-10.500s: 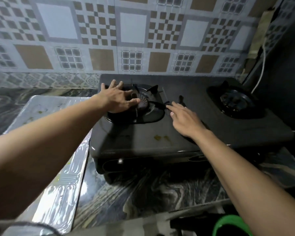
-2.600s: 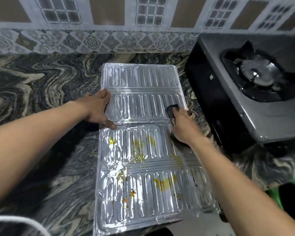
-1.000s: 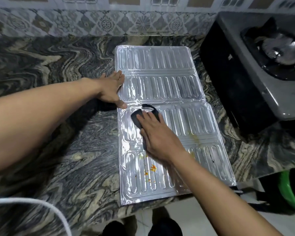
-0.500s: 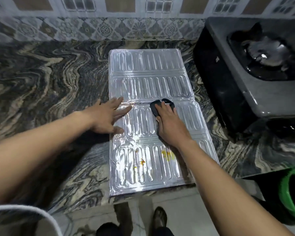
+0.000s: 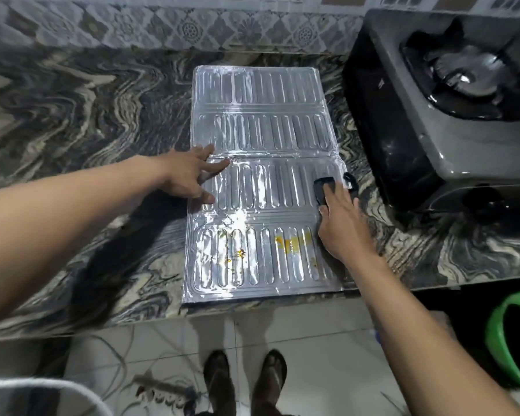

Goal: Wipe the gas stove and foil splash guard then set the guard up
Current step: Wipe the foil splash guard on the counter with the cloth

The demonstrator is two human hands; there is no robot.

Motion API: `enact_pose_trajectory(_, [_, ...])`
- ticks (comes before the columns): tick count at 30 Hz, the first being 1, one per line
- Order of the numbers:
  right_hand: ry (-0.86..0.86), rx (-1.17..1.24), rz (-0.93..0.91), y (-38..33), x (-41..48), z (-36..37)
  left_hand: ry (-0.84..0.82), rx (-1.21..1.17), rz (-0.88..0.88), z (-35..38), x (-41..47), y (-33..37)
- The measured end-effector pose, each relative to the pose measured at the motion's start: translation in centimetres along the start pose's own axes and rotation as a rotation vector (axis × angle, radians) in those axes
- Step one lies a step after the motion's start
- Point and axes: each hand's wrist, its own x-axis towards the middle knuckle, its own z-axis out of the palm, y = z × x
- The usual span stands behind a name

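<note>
On marbled countertop (image 5: 72, 115), foil splash guard (image 5: 261, 130) flat beneath both hands: left hand (image 5: 189, 178) spread wide on its left edge; right hand (image 5: 341, 226) flat-fingered, pressing dark cloth (image 5: 323, 187) near its right edge. Gas stove (image 5: 463, 145) just beyond right hand.

Glossy ribbed foil splash guard (image 5: 261, 130)

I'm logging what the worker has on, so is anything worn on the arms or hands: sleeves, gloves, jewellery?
Nothing shows. The left hand and right hand are gloveless, no rings visible. The left forearm and right forearm are bare to the frame edge: no sleeves, watch or bands.
</note>
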Motion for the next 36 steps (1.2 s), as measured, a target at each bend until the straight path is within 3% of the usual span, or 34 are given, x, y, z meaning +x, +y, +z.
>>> enact_pose_trajectory(6, [0.078, 0.045, 0.036, -0.8, -0.8, 1.3, 0.07, -0.166, -0.018, -0.8, -0.2, -0.8])
enact_pose_trajectory(10, [0.102, -0.022, 0.062, -2.4, -0.8, 2.0, 0.084, -0.077, -0.014, 0.4, -0.1, -1.7])
enact_pose_trajectory(19, [-0.054, -0.081, -0.394, -15.5, -3.7, 6.5, 0.069, -0.059, -0.002, 0.4, -0.4, -1.9])
enact_pose_trajectory(24, [-0.128, -0.105, -0.553, -17.6, -7.4, 7.9, 0.077, -0.073, -0.004, 0.3, -0.7, -1.5])
enact_pose_trajectory(28, [-0.164, -0.092, -0.59, -16.1, -9.9, 7.6, 0.104, -0.084, -0.004, 0.4, -1.3, -1.2])
enact_pose_trajectory(33, [-0.145, -0.06, -0.574, -15.8, -10.3, 7.9, 0.271, -0.106, 0.064, 2.0, -4.4, 0.8])
enact_pose_trajectory(36, [-0.142, -0.06, -0.586, -15.5, -10.3, 7.7, 0.177, -0.073, 0.048, 3.9, -6.4, 1.7])
